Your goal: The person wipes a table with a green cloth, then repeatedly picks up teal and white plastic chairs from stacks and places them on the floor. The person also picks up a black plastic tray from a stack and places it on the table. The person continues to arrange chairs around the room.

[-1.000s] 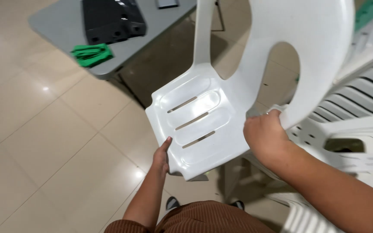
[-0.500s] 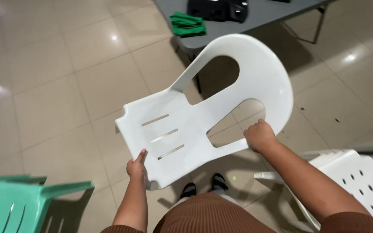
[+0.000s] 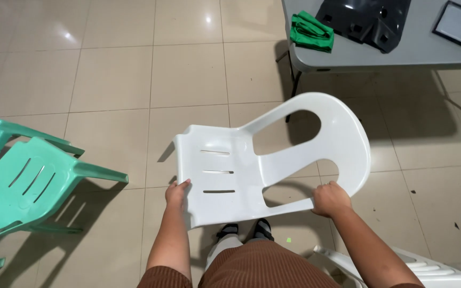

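Note:
A white plastic chair [image 3: 241,173] with three slots in its seat hangs in the air in front of me, its seat to the left and its rounded back to the right. My left hand [image 3: 176,192] grips the near left edge of the seat. My right hand [image 3: 330,199] is closed around the armrest near the bottom of the back. My feet in dark shoes show on the tiled floor below the seat.
Green plastic chairs [image 3: 25,181] lie tipped at the left. More white chairs [image 3: 428,269] sit at the bottom right. A grey table [image 3: 401,50] at the top right carries a green cloth [image 3: 310,32], a black plastic part [image 3: 366,18] and a small framed panel [image 3: 456,22].
The white chair has swung left, away from the white stack, and now lies flatter in front of me. My view has turned, so the green chairs and the table sit further into view.

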